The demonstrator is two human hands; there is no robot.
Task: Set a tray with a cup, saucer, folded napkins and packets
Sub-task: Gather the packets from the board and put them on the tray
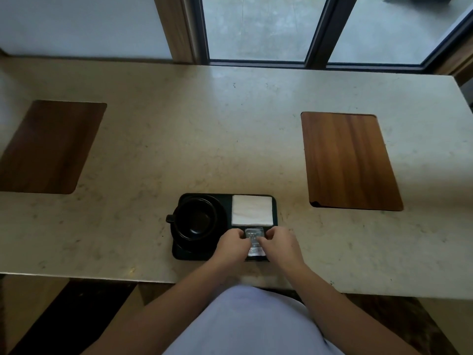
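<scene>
Both hands worked at the near right corner of the tray (274, 213), the landmark for this report. Left hand (231, 245) and right hand (280, 243) each had fingers curled in around the packets (254, 235), which sat at the tray's near right, just in front of the napkins. Each grip appeared pinched on the packet edges, though the fingertips were partly hidden, so the exact contact could not be confirmed. A second packet with printing showed between the wrists, closer to the tray's near edge.

On the tray's left half stood the black cup (197, 219), upright on the saucer (222, 213), handle pointing off the tray's left side. Folded white napkins (252, 210) lay flat in the far right corner, square to the rim.

The tray rested on the bench (230, 124), near its front edge. Two wooden boards (350, 160) lay well apart from the tray, one to each side.

Assessment: cup, saucer and napkins seemed placed. Packets were on the tray and seemingly being straightened; only that final adjustment looked outstanding.
</scene>
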